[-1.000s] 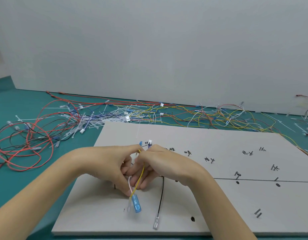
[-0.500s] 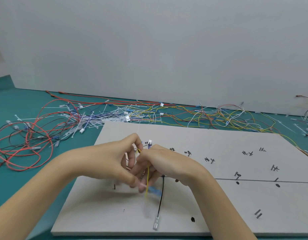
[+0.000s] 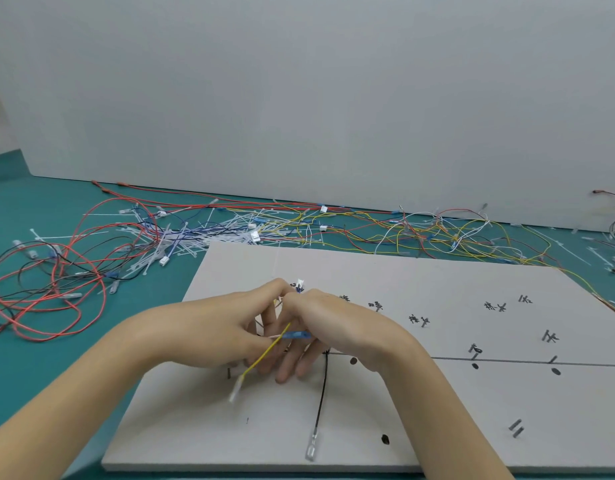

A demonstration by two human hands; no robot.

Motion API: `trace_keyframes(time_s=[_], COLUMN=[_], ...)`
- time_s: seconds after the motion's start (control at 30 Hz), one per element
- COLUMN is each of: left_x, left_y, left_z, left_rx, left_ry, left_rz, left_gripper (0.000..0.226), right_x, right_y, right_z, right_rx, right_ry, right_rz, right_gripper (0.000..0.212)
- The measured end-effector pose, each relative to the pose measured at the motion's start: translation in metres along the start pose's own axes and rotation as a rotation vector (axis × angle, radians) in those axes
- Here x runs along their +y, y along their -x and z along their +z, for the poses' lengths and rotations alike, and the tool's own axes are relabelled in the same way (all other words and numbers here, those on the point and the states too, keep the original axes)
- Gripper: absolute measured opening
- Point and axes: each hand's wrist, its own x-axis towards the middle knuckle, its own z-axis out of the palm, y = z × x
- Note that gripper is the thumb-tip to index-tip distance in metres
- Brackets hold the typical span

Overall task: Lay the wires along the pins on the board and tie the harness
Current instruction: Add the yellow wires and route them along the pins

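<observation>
Nearest the camera, on the board's [image 3: 195, 441] front edge, a black wire [image 3: 322, 393] lies straight w/ its clear terminal [image 3: 312, 449] at the near end; leave it be, don't drag it w/ a wrist. Just beyond, both hands meet over the board's left-centre. Left hand [image 3: 209, 334] has fingers curled, pinching the wire bundle near the top; right hand [image 3: 337, 330] curls thumb and forefinger on the same bundle, its other fingers splayed down toward the board. A yellow wire [image 3: 264, 355] hangs slack from between them, pale terminal [image 3: 235, 393] dangling, blurred; a blue sleeve [image 3: 296, 335] sits crosswise at the fingers. White connector [image 3: 300, 282] pokes up above the knuckles.

Looks like gathering/tying at the first pin group, but can't tell if a tie is on yet. To do it well, probably: keep left pinch firm as anchor, wires parallel, no crossings, tails clear of the pinch.

Farther right, pins [image 3: 550, 337] and the drawn line [image 3: 506, 361] wait unrouted. Back on the green table [image 3: 18, 202], loose wires [image 3: 56, 278] and cable ties [image 3: 167, 244] in a heap.
</observation>
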Motion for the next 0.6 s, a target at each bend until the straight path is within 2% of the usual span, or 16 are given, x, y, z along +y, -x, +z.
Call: trace_keyframes(time_s=[0.13,0.47,0.6], left_x=[-0.0007,-0.0026,-0.0046], left_y=[-0.0019,-0.0050,-0.0047], left_z=[0.0024,-0.0002,-0.0011], left_rx=[0.006,0.030,0.074], left_ry=[0.050,0.123,0.092], left_rz=[0.005,-0.033,-0.035], left_gripper=[0.020,0.048,0.043], right_x=[0.0014,0.0041,0.0042], right_y=[0.0000,-0.0007,-0.0017], right_z=[-0.0028,-0.0072,-0.0060], right_rx=[-0.035,-0.106,-0.104], right_ry=[0.007,-0.039,-0.060], right_rz=[0.012,0.027,0.038], right_gripper=[0.052,0.060,0.065])
